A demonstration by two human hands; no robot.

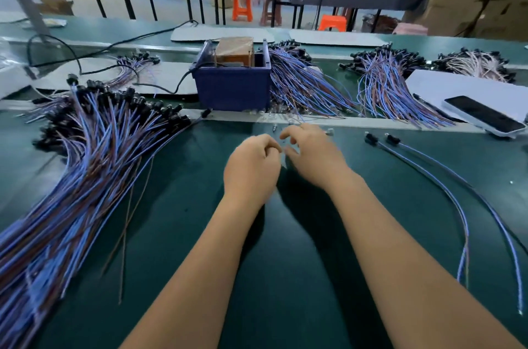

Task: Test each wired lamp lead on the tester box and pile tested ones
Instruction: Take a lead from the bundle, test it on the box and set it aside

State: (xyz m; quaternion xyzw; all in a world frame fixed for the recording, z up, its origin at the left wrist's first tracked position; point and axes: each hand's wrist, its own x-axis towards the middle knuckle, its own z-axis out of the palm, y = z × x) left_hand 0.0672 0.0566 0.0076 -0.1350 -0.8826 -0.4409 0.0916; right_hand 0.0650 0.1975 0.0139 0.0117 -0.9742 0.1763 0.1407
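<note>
Hands (253, 166) (311, 153) two, loose leads (445, 191) two, tester box (233, 86) one

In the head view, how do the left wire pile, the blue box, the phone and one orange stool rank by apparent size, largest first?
1. Left wire pile, though nearness inflates it.
2. Blue box.
3. Phone.
4. Orange stool, farthest away, so its real size is unsure.

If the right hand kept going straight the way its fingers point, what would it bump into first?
Probably the left hand: the right hand's fingers point left, at its knuckles. Depth is unclear.
</note>
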